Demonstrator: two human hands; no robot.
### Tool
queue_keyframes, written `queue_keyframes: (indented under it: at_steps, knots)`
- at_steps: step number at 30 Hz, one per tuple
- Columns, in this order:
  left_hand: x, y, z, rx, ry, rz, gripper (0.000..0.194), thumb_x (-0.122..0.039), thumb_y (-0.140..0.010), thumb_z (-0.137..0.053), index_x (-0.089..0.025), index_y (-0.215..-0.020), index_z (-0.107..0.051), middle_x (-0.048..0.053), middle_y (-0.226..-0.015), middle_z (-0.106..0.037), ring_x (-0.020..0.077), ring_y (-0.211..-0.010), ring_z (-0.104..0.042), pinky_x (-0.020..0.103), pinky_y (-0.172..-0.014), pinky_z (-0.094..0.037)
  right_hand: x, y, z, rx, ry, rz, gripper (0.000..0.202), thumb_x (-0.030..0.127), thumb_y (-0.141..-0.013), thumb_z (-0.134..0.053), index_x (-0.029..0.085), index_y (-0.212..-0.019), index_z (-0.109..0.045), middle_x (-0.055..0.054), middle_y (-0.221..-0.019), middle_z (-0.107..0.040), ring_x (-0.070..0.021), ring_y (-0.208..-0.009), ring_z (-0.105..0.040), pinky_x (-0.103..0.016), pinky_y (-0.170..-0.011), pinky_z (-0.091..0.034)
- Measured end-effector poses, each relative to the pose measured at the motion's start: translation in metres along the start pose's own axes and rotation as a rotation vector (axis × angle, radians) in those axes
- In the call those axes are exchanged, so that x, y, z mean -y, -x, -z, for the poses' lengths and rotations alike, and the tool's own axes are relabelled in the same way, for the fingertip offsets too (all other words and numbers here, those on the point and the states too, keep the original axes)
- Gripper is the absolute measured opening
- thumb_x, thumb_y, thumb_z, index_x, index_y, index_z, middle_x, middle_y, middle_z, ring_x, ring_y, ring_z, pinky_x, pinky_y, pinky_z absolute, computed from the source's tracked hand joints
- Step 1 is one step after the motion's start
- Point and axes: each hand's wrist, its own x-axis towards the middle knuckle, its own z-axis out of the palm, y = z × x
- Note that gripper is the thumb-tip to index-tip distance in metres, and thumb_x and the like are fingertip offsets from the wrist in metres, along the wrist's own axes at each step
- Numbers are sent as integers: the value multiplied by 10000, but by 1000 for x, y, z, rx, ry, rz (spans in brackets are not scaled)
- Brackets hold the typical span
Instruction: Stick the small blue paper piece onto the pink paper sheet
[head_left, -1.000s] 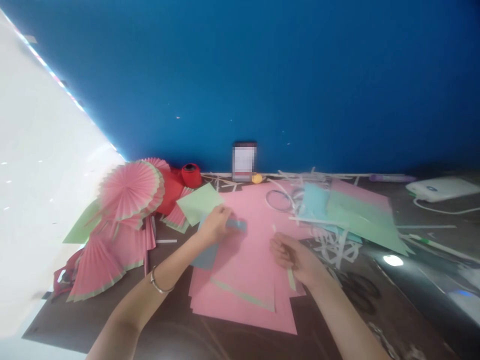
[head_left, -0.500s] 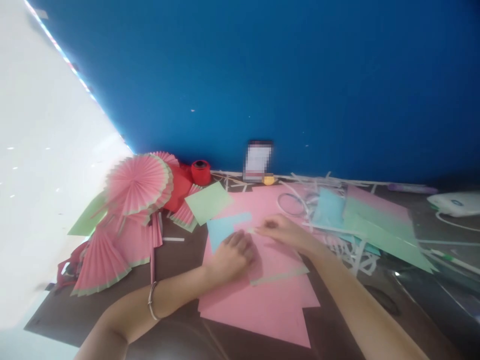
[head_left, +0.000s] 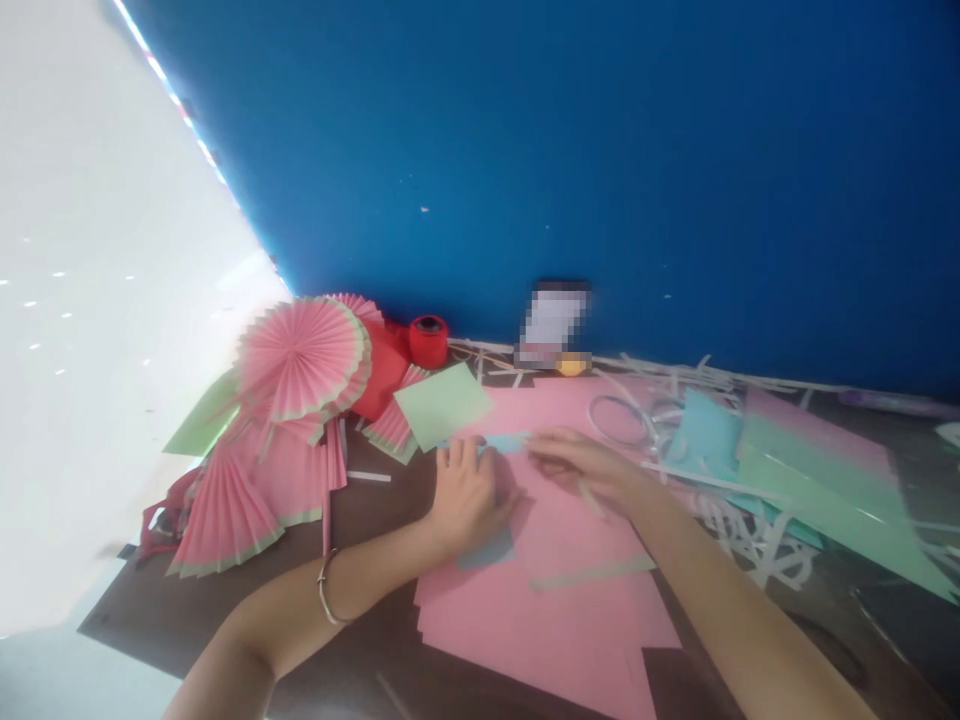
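In the head view, the left hand [head_left: 471, 498] lies palm down with its fingers a little spread, over a blue paper [head_left: 491, 550] near the middle of the brown surface [head_left: 360, 640]; the blue paper shows beyond the fingertips and below the wrist side, and it rests on pink sheets [head_left: 540, 640] that reach toward the near edge; a metal bracelet [head_left: 325, 597] circles the left wrist. The right hand [head_left: 574, 465] has thumb and fingers drawn together on a pale strip [head_left: 592, 500], whose end sticks out below the palm; its fingertips are at the blue paper's right end, though blur hides whether they touch it.

Toward the surface's left edge sit a round pleated fan [head_left: 296, 355] and a half-open one [head_left: 225, 520], pink with green rims; a green sheet [head_left: 444, 405] lies just beyond the left hand; a red roll [head_left: 429, 345] stands at the far edge by the blue wall [head_left: 525, 150]; white strips [head_left: 772, 550] lie tangled toward the right edge, beside green sheets [head_left: 817, 490].
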Motion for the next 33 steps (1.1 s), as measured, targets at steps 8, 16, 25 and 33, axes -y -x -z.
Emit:
queue_keyframes:
  at_steps: [8, 16, 25, 33]
  knots:
    - [9, -14, 5, 60, 138, 172, 582, -639, -710, -578, -146, -1020, -560, 145, -1119, -493, 320, -1034, -455, 469, -856, -363, -12, 0, 13, 36, -205, -126, 208, 272, -673, -739, 154, -704, -570, 39, -605, -476, -24, -457, -353, -131, -356, -253]
    - [11, -14, 1, 13, 481, 125, 176, -341, -784, -612, -168, -751, -615, 89, -1069, -586, 243, -1037, -533, 407, -918, -398, -9, 3, 9, 77, -192, -112, 236, 284, -654, -743, 147, -701, -556, 52, -576, -438, -19, -439, -296, -136, -339, -166]
    - [9, -17, -7, 98, 1129, 199, 358, -404, -871, -472, -109, -1012, -620, 95, -862, -683, 161, -709, -622, 263, -627, -479, 1, 32, -15, -12, 267, 75, 357, 474, -702, -684, 171, -620, -512, 34, -574, -473, -53, -465, -368, -197, -405, -233]
    - [6, -17, 3, 122, 1123, 122, 302, -233, -888, -381, -155, -969, -662, 50, -978, -691, 179, -932, -618, 313, -878, -469, 6, 30, -33, -219, 402, 225, 496, 617, -626, -669, 195, -540, -422, 55, -492, -374, -68, -439, -334, -225, -398, -220]
